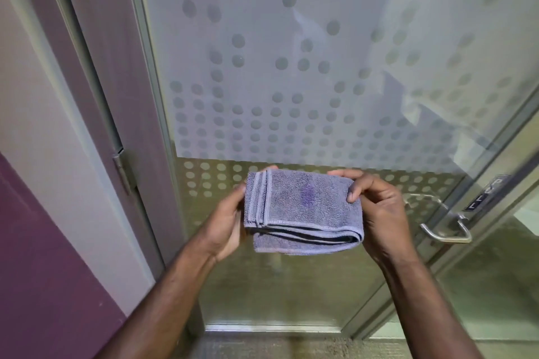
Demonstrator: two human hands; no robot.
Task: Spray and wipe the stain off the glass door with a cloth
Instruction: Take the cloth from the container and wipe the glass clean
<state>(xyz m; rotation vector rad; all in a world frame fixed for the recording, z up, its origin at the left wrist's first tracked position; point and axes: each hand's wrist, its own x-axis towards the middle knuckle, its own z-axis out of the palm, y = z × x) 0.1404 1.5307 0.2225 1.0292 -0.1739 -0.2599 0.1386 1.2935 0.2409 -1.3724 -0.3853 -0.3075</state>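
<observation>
Hands, left (226, 221) and right (379, 213), each grip the folded cloth (300, 210), fingers mostly hidden behind it.

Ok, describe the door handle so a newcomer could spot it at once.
Start at the frosted, dotted glass door and drop to its clear lower band. Right of the folded purple cloth sits the handle: a brushed metal lever, the only hardware there.

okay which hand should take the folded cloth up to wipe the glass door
Probably the right hand: its thumb already pinches the cloth from the top. The left hand only cradles its side.
</observation>
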